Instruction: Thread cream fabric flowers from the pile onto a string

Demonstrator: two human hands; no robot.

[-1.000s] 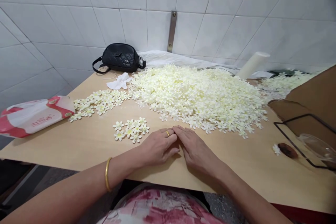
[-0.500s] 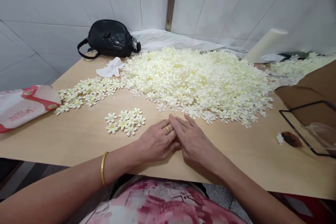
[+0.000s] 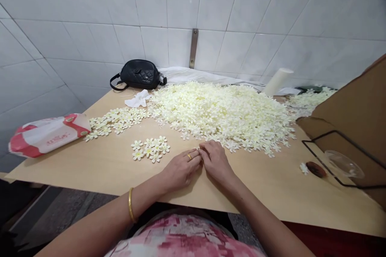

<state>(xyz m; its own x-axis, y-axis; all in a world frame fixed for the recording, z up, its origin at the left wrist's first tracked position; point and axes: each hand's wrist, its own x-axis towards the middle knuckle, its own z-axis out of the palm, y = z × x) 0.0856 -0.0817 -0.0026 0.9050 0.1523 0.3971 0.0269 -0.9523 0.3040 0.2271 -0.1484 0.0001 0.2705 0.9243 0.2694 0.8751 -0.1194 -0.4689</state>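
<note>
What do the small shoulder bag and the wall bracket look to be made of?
Black bag: probably leather or imitation leather, judging by its soft sheen and quilted stitching.
Bracket: likely metal, brownish-grey with a dull shine, a flat strip with visible screw heads.

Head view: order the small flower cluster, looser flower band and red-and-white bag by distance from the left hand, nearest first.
1. Small flower cluster, just left of the left hand.
2. Looser flower band, farther left and back.
3. Red-and-white bag, far left, at the band's outer end.
</note>
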